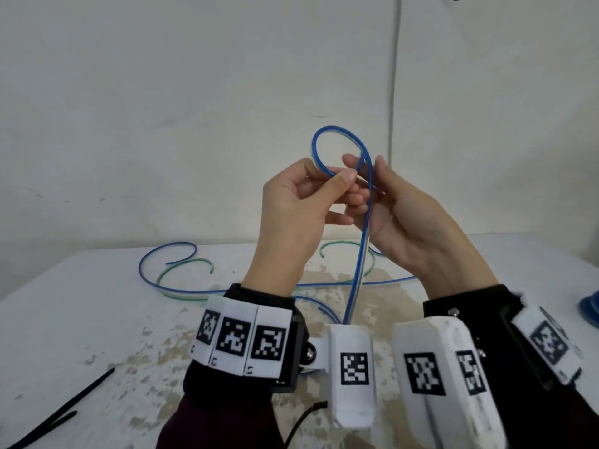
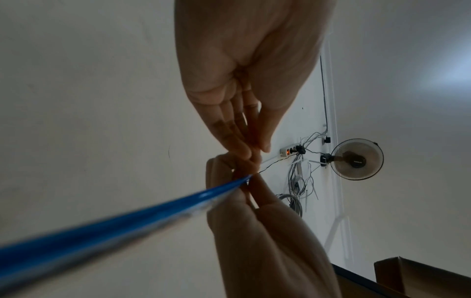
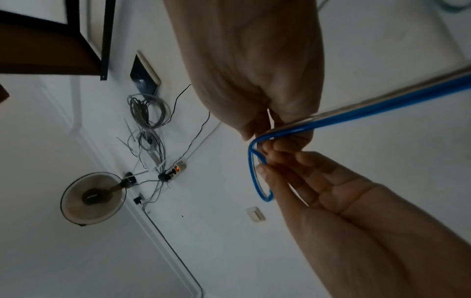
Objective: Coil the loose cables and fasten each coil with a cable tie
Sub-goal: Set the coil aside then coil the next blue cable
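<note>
The white surface [image 1: 81,319], its coating worn to brown patches in the middle, runs back to a plain wall; its far edge meets the wall behind the hands and its left half lies open. No readable writing shows; the white wrist bands [image 1: 240,338] carry only black square code markers, three on the left band facing the head camera. On the surface lie loose cables: a blue cable [image 1: 364,222] whose slack curls left and right across the back, and one green cable [image 1: 181,265] lying along it. Both hands are raised above the surface, near its middle. The left hand [image 1: 291,205] pinches the blue cable between thumb and forefinger where a single small loop closes. The right hand [image 1: 411,218] touches that same crossing, fingers curled round the strand that drops straight down to the surface. Two black cable ties [image 1: 61,413] lie at the near left, well apart from the cables. The wrist views show a wall fan [image 2: 356,159] and a power strip [image 2: 289,151] with one orange light.
</note>
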